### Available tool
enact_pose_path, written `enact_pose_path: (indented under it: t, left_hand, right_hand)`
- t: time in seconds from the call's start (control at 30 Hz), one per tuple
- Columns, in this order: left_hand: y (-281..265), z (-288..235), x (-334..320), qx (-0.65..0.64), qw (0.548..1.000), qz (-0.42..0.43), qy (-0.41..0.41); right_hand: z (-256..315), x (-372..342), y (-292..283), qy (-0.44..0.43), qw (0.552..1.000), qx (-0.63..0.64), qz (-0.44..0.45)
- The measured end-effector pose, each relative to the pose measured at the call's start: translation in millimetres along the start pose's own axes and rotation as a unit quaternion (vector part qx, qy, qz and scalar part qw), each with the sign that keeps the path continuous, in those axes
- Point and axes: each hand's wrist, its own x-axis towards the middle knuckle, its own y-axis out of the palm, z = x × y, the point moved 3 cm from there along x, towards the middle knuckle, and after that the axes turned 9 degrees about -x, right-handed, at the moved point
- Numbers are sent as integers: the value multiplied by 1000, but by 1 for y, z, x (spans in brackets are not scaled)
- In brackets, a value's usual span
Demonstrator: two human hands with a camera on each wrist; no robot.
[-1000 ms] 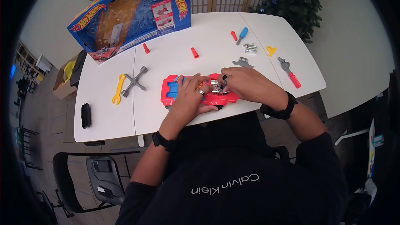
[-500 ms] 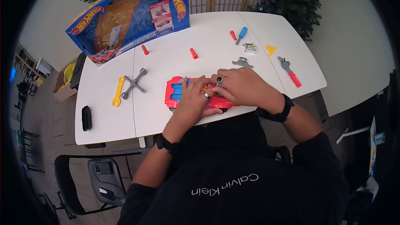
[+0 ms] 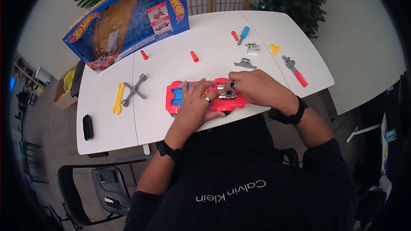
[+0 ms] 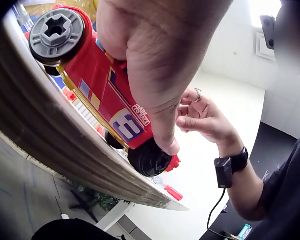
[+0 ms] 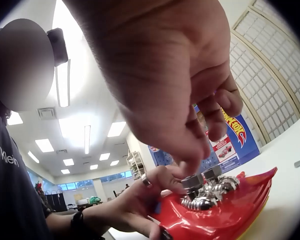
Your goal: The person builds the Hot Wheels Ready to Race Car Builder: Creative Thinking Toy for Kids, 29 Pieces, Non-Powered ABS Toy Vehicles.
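Note:
A red toy car (image 3: 238,99) with a blue bed lies near the table's front edge. My left hand (image 3: 195,102) grips it, fingers across its top and thumb down its side by a black wheel (image 4: 149,159). A chrome toy engine (image 5: 202,201) with grey hex-headed bolts stands up from the hood. My right hand (image 3: 260,86) is over that engine, its fingers curled and its fingertips right at the top of one grey bolt (image 5: 192,182). Its other fingers curl above the car.
Behind stands a blue toy box (image 3: 128,21). To the left lie a grey cross wrench (image 3: 135,90), yellow wrench (image 3: 118,99) and black case (image 3: 87,127). Beyond are red bolts (image 3: 194,56), a blue-handled screwdriver (image 3: 243,35), chrome pieces (image 3: 252,48), a grey part (image 3: 245,63) and a red-handled tool (image 3: 295,71).
My right hand moved left over the engine, covering it, then drew back to the right so the chrome shows again. My left hand stays on the car, which shifted only slightly.

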Motion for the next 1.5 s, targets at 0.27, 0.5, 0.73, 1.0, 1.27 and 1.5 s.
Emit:
enact_pose_path:
  t: [0.27, 0.5, 0.73, 1.0, 1.27, 1.5]
  left_hand:
    - [1, 1, 1, 10, 1000, -11, 7]
    - [2, 2, 0, 12, 1000, -16, 12]
    - [4, 3, 1, -17, 1000, -7, 3]
    - [3, -1, 3, 13, 1000, -7, 8]
    - [5, 1, 4, 9, 1000, -6, -8]
    - [7, 3, 4, 21, 1000, -11, 8]
  right_hand:
    - [5, -4, -5, 22, 999, 20, -12]
    - [12, -2, -7, 65, 997, -28, 25]
    - [6, -2, 1, 31, 999, 23, -18]
    - [-4, -8, 17, 37, 996, 80, -10]
    - [15, -13, 17, 15, 992, -126, 23]
    - [7, -13, 9, -3, 999, -9, -42]
